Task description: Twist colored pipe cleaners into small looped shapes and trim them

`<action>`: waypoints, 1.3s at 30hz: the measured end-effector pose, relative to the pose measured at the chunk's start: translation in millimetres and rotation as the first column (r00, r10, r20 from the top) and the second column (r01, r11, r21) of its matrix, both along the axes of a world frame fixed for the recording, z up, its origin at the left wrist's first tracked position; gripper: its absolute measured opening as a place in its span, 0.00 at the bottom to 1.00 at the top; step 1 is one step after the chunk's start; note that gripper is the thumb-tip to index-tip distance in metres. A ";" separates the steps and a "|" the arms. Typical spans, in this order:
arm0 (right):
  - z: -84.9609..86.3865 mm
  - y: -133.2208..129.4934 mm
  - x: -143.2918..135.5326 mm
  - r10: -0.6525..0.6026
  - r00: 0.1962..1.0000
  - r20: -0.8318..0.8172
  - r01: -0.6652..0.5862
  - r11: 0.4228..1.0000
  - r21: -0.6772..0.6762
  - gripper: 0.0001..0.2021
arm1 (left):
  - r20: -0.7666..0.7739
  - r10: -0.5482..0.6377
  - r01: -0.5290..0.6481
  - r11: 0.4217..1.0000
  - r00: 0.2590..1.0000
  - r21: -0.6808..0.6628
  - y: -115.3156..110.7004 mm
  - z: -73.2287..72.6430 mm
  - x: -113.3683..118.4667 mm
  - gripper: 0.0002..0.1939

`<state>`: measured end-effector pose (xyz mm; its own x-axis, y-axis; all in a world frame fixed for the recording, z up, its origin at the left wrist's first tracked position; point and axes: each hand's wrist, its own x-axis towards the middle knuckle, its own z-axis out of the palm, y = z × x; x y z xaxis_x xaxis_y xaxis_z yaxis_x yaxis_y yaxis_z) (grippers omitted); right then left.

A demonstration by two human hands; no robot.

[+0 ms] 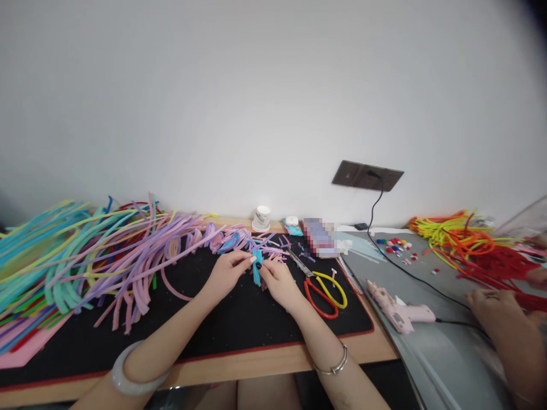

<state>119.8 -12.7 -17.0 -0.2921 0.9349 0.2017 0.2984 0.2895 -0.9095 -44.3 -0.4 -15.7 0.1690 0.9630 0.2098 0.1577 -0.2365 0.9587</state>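
Between my two hands, above the black mat [213, 324], is a small piece of bright blue pipe cleaner [256, 276] with a round black bead or eye [258, 265] on it. My left hand [228, 273] pinches it from the left with thumb and forefinger. From the right, my right hand [277, 279] pinches it at about the same height. The tips of the right fingers partly cover it. Just behind lie coiled pink, purple and blue pipe cleaners [226, 242]. Scissors [318, 287] with one red and one yellow handle lie right of my right hand.
Long pastel pipe cleaners [106, 256] heap up on the left. At the back stand a white cup [261, 218] and a phone [319, 237]. Rightward lie a pink glue gun [399, 310] with a black cord, small pompoms [397, 247], and a co-worker's hands [496, 313] by red pipe cleaners [499, 270].
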 end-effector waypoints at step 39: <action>2.0 3.1 4.0 -0.143 0.931 -0.336 0.039 0.953 -0.299 0.06 | 0.043 -0.243 0.246 0.935 0.969 -0.254 -4.8 -1.7 8.7 0.10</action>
<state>123.8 -9.6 -15.0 -0.1623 0.9867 -0.0014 -0.0415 -0.0082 -0.9991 -35.6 -5.3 -17.4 0.4054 0.9135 -0.0343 0.1156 -0.0141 0.9932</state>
